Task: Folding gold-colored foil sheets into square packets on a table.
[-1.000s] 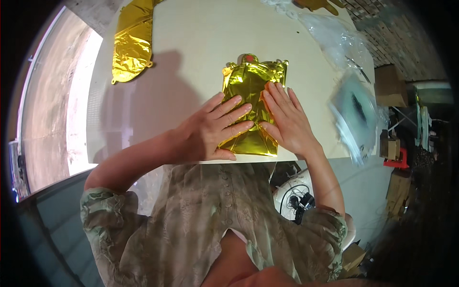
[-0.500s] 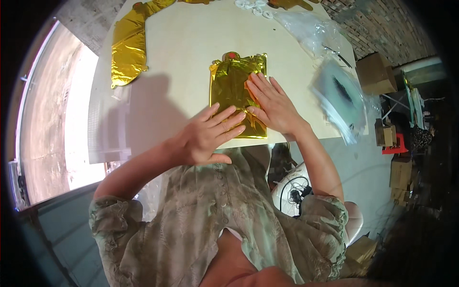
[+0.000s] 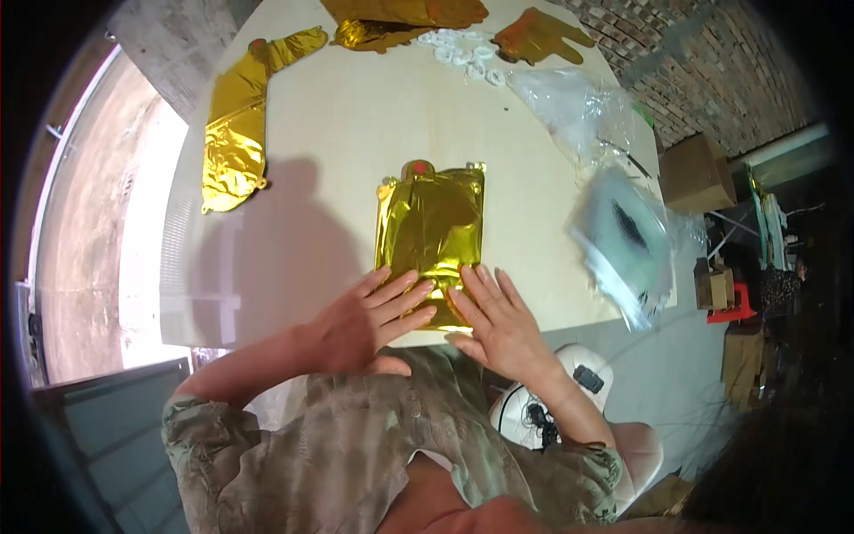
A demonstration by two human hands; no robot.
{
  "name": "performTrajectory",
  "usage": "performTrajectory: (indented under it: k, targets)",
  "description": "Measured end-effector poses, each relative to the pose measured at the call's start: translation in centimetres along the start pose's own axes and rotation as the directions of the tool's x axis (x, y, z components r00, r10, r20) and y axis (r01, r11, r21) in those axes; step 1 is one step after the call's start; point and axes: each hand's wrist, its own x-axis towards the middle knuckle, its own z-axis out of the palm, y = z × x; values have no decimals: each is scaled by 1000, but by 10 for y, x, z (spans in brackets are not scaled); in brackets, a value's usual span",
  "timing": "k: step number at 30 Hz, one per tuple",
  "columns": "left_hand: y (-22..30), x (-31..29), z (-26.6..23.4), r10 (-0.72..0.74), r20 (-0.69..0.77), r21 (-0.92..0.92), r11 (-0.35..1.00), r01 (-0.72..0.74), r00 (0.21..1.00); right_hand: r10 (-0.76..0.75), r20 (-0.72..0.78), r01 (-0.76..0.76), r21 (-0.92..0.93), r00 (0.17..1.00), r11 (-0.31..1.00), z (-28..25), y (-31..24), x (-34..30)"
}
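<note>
A folded gold foil balloon (image 3: 431, 222) lies flat near the table's front edge, with a red spot on the tab at its far end. My left hand (image 3: 356, 322) rests with fingers stretched over the near left part of the foil, its thumb apart. On the near right corner lie the spread fingers of my right hand (image 3: 500, 327), palm down. Neither hand grips anything; both press or lie on the foil. Part of its near end is hidden under my fingers.
Another gold foil balloon (image 3: 238, 125) lies at the far left of the table (image 3: 347, 125). More gold foil (image 3: 405, 20) and a foil piece (image 3: 541, 37) lie at the back, beside several white rings (image 3: 458, 52). Clear plastic bags (image 3: 623, 231) cover the right side.
My right hand has slid from the upper right of the foil down to its near end. My left hand stays near the lower left. The whole view has shifted, showing more of the table's back.
</note>
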Motion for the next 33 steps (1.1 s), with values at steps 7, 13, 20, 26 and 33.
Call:
performTrajectory:
  k: [7, 13, 20, 26, 33]
  targets:
    - [-21, 15, -5, -88, 19, 53, 995, 87, 996, 136, -173, -86, 267, 976, 960, -9, 13, 15]
    - [-20, 18, -6, -60, 25, 65, 996, 58, 998, 463, 507, -513, 849, 727, -126, -30, 41, 59]
    - [-22, 18, -10, -42, -67, 43, 998, 45, 997, 511, 669, -778, 628, 540, 0, -41, 42, 87]
    - [-25, 7, 0, -190, -341, -141, 979, 149, 921, 554, 593, -790, 573, 584, 220, -53, 28, 84]
    - [-52, 14, -1, -709, -53, -907, 329, 263, 703, 557, 284, -552, 730, 781, 402, -54, 16, 59]
